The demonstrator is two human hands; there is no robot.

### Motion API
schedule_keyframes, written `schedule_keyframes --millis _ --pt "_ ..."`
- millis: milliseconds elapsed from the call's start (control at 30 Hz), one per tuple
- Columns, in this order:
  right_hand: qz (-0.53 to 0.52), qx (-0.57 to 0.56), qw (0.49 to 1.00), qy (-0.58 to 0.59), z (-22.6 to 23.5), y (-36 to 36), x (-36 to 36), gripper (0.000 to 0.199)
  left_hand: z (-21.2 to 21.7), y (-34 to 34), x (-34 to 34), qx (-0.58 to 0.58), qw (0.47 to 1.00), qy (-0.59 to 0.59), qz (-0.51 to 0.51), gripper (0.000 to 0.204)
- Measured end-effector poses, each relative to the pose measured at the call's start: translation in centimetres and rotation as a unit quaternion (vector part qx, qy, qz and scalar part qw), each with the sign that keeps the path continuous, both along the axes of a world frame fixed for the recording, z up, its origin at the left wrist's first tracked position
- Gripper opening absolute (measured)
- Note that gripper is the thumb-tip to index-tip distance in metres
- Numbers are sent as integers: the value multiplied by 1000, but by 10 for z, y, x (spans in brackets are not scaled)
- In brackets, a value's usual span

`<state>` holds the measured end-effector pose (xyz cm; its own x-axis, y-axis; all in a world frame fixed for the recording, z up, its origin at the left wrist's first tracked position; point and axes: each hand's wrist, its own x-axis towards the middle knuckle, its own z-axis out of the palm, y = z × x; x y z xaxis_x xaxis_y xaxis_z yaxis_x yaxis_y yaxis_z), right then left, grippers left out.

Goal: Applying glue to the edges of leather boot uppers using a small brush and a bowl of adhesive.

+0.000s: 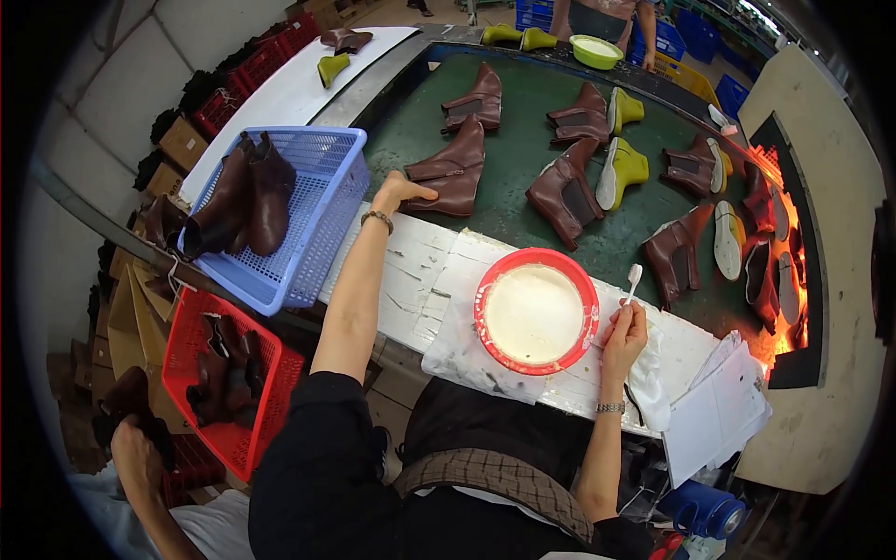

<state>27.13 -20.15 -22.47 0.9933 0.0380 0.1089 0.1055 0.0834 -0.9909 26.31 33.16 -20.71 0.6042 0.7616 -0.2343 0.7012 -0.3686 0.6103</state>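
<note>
Seen from above, a person sits at a workbench beside a dark green conveyor belt (523, 112). The left hand (399, 189) reaches forward and rests on the heel end of a brown leather ankle boot (451, 170), fingers closing over its edge; the boot lies on its side on the belt, smooth and glossy, with a dark elastic side panel. The right hand (623, 334) grips a small white brush (633, 278) upright, bristles pointing up. Just left of that hand sits a round red plastic bowl (485, 294) filled with thick, cream-white glue, standing on a white, paste-crusted cloth covering the bench.

Beyond both hands, more brown boots (563, 191) lie scattered across the belt, several paired with yellow-green moulded soles (621, 170). Far right of the right hand, an oven opening (779, 252) glows orange. Left of the left hand, a blue plastic mesh basket (322, 210) holds two brown boots; below it stands a red mesh basket (252, 434) with darker boots. Another person's hand (135, 457) shows at the lower left.
</note>
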Motion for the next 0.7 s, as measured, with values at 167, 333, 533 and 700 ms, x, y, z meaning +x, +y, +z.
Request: schedule_keyframes --millis 167,333,533,700 --pt "1 0 1000 8 -3 -3 2 21 23 -18 3 -257 959 -116 2 40" --pt "7 5 1000 6 -3 1 1 21 70 -39 -3 42 977 -204 -51 40" --pt "18 -14 999 -23 -8 3 3 22 81 -67 -6 432 877 -197 -76 29" --pt "-39 -134 988 -65 -24 -11 12 26 7 -86 5 522 842 -19 -139 20"
